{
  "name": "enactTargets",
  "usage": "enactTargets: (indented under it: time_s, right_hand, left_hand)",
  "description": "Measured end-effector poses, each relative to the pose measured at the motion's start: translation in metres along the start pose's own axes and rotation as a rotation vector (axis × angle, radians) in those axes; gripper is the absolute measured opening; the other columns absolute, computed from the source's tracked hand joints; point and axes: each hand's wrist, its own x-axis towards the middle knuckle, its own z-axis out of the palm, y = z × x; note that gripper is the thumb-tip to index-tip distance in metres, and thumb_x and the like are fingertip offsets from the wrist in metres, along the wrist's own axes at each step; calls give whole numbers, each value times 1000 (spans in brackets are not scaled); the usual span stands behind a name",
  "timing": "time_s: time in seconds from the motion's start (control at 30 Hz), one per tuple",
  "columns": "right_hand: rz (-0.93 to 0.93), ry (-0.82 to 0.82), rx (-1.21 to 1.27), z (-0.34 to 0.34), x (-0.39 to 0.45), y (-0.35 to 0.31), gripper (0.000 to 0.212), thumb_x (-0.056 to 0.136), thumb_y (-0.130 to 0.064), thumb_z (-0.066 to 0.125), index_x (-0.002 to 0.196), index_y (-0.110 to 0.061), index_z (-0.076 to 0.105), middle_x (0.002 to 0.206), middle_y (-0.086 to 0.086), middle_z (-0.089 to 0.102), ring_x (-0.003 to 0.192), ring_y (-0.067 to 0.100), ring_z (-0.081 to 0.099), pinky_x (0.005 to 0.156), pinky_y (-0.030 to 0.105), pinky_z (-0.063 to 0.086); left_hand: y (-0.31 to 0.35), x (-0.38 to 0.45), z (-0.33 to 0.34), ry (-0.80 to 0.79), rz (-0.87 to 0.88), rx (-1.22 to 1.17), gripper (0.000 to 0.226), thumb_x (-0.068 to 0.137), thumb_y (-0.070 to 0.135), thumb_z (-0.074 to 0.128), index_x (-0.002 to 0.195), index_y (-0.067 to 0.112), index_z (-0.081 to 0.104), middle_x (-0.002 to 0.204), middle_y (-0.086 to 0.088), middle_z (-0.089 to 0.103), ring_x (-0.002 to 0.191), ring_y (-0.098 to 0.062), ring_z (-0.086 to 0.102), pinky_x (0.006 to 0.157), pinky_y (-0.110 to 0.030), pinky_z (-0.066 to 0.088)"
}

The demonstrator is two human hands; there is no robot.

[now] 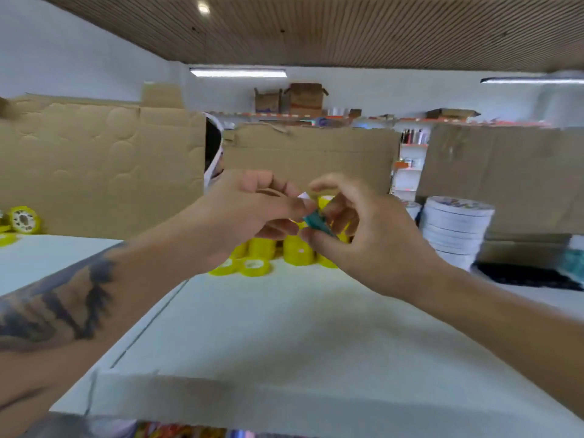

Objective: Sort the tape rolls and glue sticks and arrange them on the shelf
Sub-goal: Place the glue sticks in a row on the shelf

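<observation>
Teal, a small blurred item (316, 223) is pinched between right-hand fingers (319, 240) and left-hand fingers (294, 207), which also curl around a brownish ring. Yellow tape rolls (298, 252) stand directly beneath on the white shelf (268, 327); white rolls (455, 229) stack to the right.

Two bare arms reaching forward, meeting in the middle of the view. Left arm coming in from the lower left, with a big dark tattoo on the forearm. Left hand (252, 210) held up, fingers curled in, thumb side up, gripping something small and hard to make out. Right arm coming in from the lower right, wrist bent a little. Right hand (363, 229) close to the left one, almost touching it, fingers bent, pointer finger arched on top, thumb below, pinching a small blue-green piece (316, 223) at the fingertips. Both hands a bit blurry.
</observation>
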Motion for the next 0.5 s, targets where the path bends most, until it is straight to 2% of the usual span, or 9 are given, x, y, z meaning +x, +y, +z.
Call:
enactTargets:
  time_s: [0.13,0.2,0.27,0.33,0.4,0.43,0.5]
  right_hand:
    - [42,67,60,-62,-37,32,42,85,-32,78,122,-36,58,82,-9,65,80,13,64,71,28,52]
    - [72,58,43,-93,-56,49,44,88,-31,75,128,-39,58,83,-9,66,82,13,64,73,29,53]
    - [91,60,-3,-125,-73,67,46,91,-31,72,133,-43,57,86,-12,66,85,12,63,74,24,52]
    - [113,91,-39,-155,-87,86,41,92,-33,70,129,-46,59,88,-18,65,84,9,63,74,21,51]
    - [148,138,-47,-182,-97,107,36,91,-33,72,123,-44,61,86,-16,66,79,9,65,75,28,55]
    - [163,171,-53,-194,-101,118,34,90,-33,73,119,-42,61,84,-13,66,77,10,65,75,32,56]
    - [188,230,-77,-216,-104,140,29,88,-32,75,113,-38,61,82,-10,67,75,10,65,75,32,56]
  left_hand:
    - [20,3,78,-6,44,5,56,60,48,78,102,12,70,87,-7,76,82,-26,73,95,-44,55]
    - [24,6,114,10,56,24,44,74,53,73,100,18,71,90,-4,78,92,-31,74,100,-50,54]
    - [22,9,150,23,73,80,31,87,53,71,98,24,72,90,-2,78,94,-29,73,100,-53,54]
    - [15,10,185,-26,103,186,34,84,63,69,94,31,72,88,0,77,89,-27,73,95,-55,55]
    - [7,13,218,-130,118,283,43,75,74,61,93,36,70,88,0,75,87,-30,69,85,-51,57]
    - [4,15,234,-184,121,353,44,75,76,57,94,38,69,91,6,74,85,-24,69,81,-44,57]
    - [-1,22,265,-268,127,538,40,82,79,51,103,47,62,106,21,69,97,-3,65,85,-31,54]
